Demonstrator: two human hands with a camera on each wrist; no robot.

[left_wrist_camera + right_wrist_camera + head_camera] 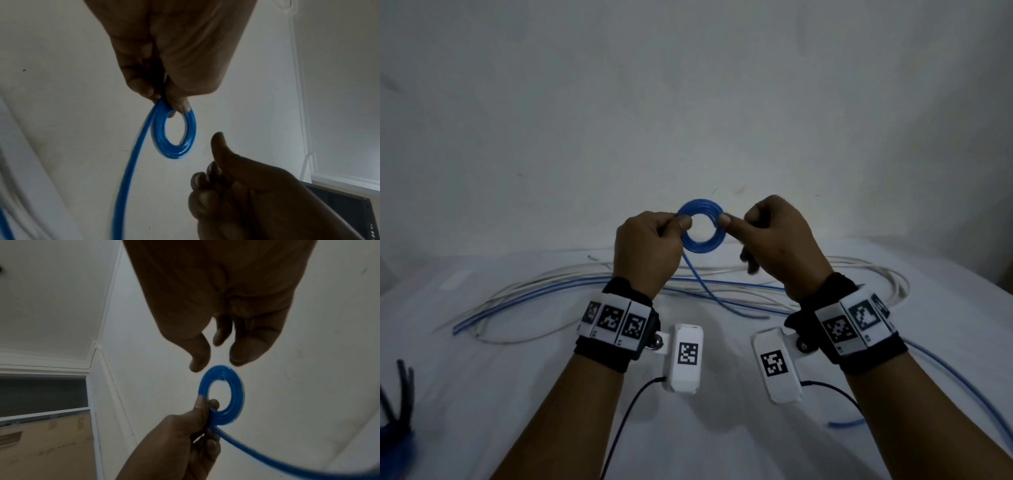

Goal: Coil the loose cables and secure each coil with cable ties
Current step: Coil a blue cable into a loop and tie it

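Note:
A small blue cable coil (701, 247) is held up above the white table (482, 377). My left hand (683, 224) pinches the coil's left side between thumb and fingers, as the left wrist view shows (164, 100). The coil's tail (702, 284) hangs from that grip to the table. My right hand (726, 219) is at the coil's right edge. In the right wrist view its thumb (199, 360) and forefinger (246, 352) stand apart on either side of the coil (238, 394) without closing on it; its other fingers are curled.
Loose white cables (534, 284) and blue cables (551, 291) lie spread across the table behind my wrists. Another blue cable (962, 383) runs along the right side. Black cable ties (400, 387) stick up at the lower left edge. A white wall stands behind.

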